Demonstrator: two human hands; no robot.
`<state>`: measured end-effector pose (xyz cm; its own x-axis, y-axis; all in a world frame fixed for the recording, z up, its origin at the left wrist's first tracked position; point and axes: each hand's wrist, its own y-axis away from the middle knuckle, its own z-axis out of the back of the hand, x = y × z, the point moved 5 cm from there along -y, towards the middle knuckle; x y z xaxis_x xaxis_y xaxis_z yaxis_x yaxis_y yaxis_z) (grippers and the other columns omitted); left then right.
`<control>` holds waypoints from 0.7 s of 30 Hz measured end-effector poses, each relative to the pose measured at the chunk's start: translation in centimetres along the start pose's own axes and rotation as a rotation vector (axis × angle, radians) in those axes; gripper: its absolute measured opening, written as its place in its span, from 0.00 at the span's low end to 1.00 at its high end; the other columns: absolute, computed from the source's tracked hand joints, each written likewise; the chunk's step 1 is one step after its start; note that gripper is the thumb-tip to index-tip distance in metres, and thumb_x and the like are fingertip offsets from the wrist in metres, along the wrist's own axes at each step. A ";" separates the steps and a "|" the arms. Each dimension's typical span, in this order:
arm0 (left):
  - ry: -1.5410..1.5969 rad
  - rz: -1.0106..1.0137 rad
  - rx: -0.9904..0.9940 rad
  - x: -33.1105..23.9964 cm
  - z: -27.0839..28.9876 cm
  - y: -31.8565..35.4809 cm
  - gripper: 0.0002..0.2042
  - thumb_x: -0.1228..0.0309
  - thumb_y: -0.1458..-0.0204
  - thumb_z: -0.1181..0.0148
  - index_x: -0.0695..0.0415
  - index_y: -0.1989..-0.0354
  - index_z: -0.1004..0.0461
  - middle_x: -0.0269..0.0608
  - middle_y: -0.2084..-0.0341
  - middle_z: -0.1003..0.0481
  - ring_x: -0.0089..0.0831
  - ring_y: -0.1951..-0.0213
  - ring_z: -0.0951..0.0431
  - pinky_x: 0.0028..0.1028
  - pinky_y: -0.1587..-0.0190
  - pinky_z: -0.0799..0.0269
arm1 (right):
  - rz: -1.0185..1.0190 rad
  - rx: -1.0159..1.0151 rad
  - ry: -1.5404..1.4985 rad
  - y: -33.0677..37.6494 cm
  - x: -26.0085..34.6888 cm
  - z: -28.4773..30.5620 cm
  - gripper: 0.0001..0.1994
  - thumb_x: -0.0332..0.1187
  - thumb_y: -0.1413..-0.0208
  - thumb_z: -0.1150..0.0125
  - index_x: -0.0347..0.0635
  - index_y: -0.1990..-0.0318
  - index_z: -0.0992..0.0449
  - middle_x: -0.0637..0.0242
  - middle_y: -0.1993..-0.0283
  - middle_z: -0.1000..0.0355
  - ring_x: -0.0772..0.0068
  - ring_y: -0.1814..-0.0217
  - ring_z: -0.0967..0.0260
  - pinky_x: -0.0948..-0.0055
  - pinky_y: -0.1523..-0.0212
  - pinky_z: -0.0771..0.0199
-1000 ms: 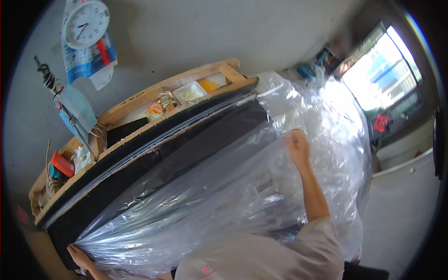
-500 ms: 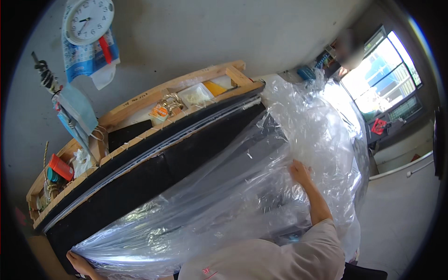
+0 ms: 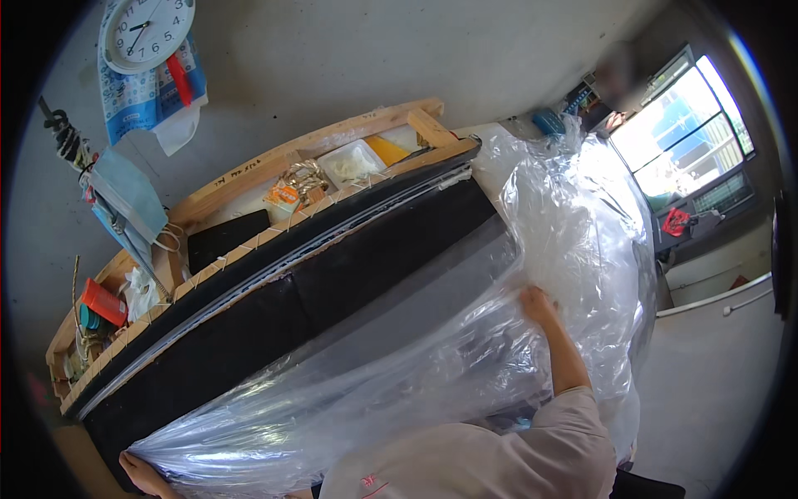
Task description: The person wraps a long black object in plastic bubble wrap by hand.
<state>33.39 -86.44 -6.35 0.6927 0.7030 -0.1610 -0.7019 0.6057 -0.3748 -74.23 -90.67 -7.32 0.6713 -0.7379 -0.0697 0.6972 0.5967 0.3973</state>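
A wide sheet of clear plastic film (image 3: 349,391) stretches across a large black padded panel (image 3: 224,341). At the panel's lower left corner, my left hand (image 3: 143,474) is closed on the gathered edge of the film, where pleats fan out from the fingers. My right hand (image 3: 539,306) grips the film farther right, its fingers curled into the plastic and partly hidden. Between the two hands the film lies taut in long creases. Beyond my right hand it bunches up in a loose, shiny heap (image 3: 582,233).
Behind the panel runs a wooden frame (image 3: 249,170) holding rope (image 3: 303,179), a white tray (image 3: 351,162) and a red container (image 3: 104,301). A clock (image 3: 148,32) and face masks (image 3: 129,193) hang on the wall. A blurred person (image 3: 619,79) is near the window (image 3: 686,137).
The film has been pulled smoother and nearer to me, baring more of the black panel on its far side. Both hands keep their grip and have hardly moved.
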 end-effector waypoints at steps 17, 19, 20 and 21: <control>0.112 0.128 -0.378 7.6 9.2 2.4 0.19 0.60 0.40 0.56 0.64 0.55 0.28 0.54 0.57 0.27 0.42 0.57 0.26 0.33 0.53 0.30 | 0.862 -0.372 -0.030 5.8 19.9 8.0 0.20 0.41 0.44 0.48 0.43 0.46 0.32 0.60 0.36 0.44 0.63 0.30 0.55 0.44 0.34 0.66; -0.007 0.196 -0.365 0.3 12.2 8.7 0.15 0.63 0.39 0.60 0.63 0.54 0.35 0.54 0.66 0.29 0.41 0.66 0.26 0.31 0.63 0.29 | 0.924 -0.530 -0.115 5.5 21.2 8.5 0.15 0.39 0.47 0.44 0.47 0.53 0.26 0.63 0.40 0.38 0.63 0.32 0.51 0.44 0.35 0.64; 0.030 0.100 -0.443 1.5 11.3 9.4 0.15 0.63 0.39 0.60 0.64 0.56 0.36 0.56 0.68 0.28 0.46 0.67 0.25 0.37 0.66 0.28 | 0.917 -0.693 -0.169 5.9 21.9 9.2 0.12 0.38 0.47 0.44 0.47 0.56 0.25 0.64 0.42 0.35 0.62 0.34 0.49 0.44 0.35 0.62; 0.111 0.077 -0.351 5.1 10.9 9.9 0.17 0.61 0.39 0.59 0.64 0.55 0.32 0.55 0.62 0.28 0.43 0.61 0.26 0.35 0.59 0.29 | 0.940 -0.841 -0.243 6.2 23.4 9.6 0.10 0.37 0.47 0.44 0.47 0.59 0.24 0.65 0.45 0.33 0.61 0.35 0.47 0.43 0.36 0.60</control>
<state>28.12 -72.80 -0.93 0.6675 0.6853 -0.2912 -0.6660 0.3746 -0.6451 -56.65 -107.27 2.31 0.9883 0.0878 0.1244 -0.0140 0.8658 -0.5003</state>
